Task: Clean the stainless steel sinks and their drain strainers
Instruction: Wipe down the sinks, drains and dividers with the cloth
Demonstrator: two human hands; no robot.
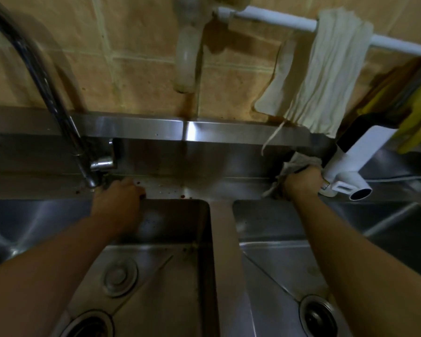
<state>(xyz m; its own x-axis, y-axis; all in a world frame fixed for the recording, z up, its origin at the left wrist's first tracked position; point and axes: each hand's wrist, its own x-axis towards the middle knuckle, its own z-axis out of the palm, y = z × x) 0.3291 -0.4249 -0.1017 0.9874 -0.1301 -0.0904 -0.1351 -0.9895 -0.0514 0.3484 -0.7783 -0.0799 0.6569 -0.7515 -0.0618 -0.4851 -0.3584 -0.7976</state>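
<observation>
Head view — right grip (301,183) around rag (299,164)

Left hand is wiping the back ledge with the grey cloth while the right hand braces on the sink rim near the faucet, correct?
Hands are swapped. In the head view the right hand grips the grey cloth on the back ledge; the left hand braces on the sink rim near the faucet.

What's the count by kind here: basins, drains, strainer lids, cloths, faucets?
Sink basins: 2, left and right
Open drains: 2
Strainer lids: 1
Cloths: 3, rail towel, smaller hanging cloth, rag gripped by the right hand
Faucets: 2
Total: 10
</observation>
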